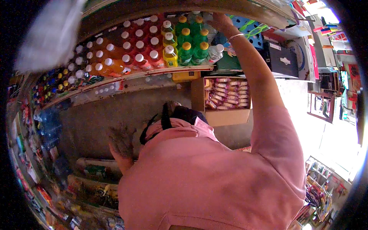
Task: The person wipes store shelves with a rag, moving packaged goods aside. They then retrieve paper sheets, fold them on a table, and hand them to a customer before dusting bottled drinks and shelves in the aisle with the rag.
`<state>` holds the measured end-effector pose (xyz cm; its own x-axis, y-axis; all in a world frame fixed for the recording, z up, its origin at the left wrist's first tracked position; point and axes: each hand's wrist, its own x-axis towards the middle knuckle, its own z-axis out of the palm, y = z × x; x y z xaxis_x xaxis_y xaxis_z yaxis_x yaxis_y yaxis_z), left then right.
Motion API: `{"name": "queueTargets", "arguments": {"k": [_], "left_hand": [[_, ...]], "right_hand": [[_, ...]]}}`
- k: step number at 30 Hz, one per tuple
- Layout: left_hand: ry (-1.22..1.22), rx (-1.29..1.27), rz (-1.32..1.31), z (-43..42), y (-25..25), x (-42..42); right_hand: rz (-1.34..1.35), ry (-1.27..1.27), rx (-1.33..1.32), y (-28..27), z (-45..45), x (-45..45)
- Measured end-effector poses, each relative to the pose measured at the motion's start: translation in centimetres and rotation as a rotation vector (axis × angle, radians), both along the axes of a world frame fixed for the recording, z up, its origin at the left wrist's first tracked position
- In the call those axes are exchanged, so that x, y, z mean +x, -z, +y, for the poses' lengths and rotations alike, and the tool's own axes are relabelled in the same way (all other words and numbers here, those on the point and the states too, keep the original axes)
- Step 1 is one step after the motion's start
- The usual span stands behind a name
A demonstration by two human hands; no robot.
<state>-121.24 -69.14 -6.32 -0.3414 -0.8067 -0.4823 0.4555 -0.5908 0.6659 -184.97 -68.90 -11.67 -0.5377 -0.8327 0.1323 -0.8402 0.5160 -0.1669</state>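
Note:
My right arm stretches forward to the bottle shelf, and my right hand (221,22) is at its back, under the overhanging upper ledge. It is beside the green bottles (193,38) with yellow caps and just behind a clear bottle (214,53) with a white cap. The fingers are partly hidden, so whether they hold anything cannot be made out. Low at my left side, my left hand (121,140) hangs in shadow with its fingers spread and nothing in it. Left of the green bottles stand yellow bottles (170,56), then several rows of red drinks (141,61) with white caps.
Below the shelf edge (153,72), an open cardboard box (226,118) holds many small wrapped packets. A blue perforated basket (256,41) and a black box (281,57) sit to the right. Orange and dark bottles (101,69) continue leftward. A whitish blurred thing (53,34) hangs at upper left.

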Motion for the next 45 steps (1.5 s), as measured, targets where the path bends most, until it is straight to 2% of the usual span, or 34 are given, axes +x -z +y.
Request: {"name": "queueTargets", "arguments": {"k": [2,5,11,17,20,23,26,29,32,35,37,38,41,45], "left_hand": [[0.001,-0.059,-0.068,0.6,0.0,0.1],[-0.056,0.075,0.003,0.6,-0.5,-0.5],[0.005,0.09,0.032,0.0,-0.2,-0.4],[0.024,0.129,0.026,-0.4,0.3,0.0],[0.034,0.149,0.024,-0.6,0.3,0.0],[0.053,0.177,0.012,-0.9,0.5,-0.1],[0.057,0.25,-0.029,-1.2,1.4,0.8],[-0.054,0.328,-0.112,-1.5,3.7,2.8],[0.015,0.108,0.02,-0.6,-0.4,-1.8],[0.077,-0.062,-0.117,0.8,-2.8,-2.9],[0.117,-0.177,-0.215,1.4,-3.9,-3.0],[0.136,-0.235,-0.265,1.5,-4.1,-3.0],[0.094,-0.087,-0.061,0.5,-3.6,-2.3],[-0.089,0.085,-0.048,0.7,-2.1,-1.1]], "right_hand": [[-0.051,0.06,0.092,-2.2,0.5,1.9],[-0.106,0.09,0.172,-1.7,0.9,1.9],[0.044,-0.153,0.452,-2.3,1.2,0.4],[-0.037,-0.312,0.252,-2.1,3.7,0.8],[0.028,-0.279,0.317,-1.8,3.9,2.2],[-0.041,-0.233,0.36,-3.5,4.4,3.6],[-0.04,-0.257,0.328,-1.8,4.9,3.2],[-0.089,-0.327,0.267,-3.1,4.9,3.7],[-0.148,-0.225,0.351,-4.6,3.5,2.5],[0.196,-0.167,-0.318,-1.4,1.5,-2.0],[0.287,-0.315,-0.426,0.4,0.1,-4.3],[0.272,-0.318,-0.4,1.1,-0.3,-4.8],[0.177,-0.26,-0.229,1.8,-0.8,-4.6],[0.13,-0.275,-0.109,1.5,-0.9,-3.6]]}}
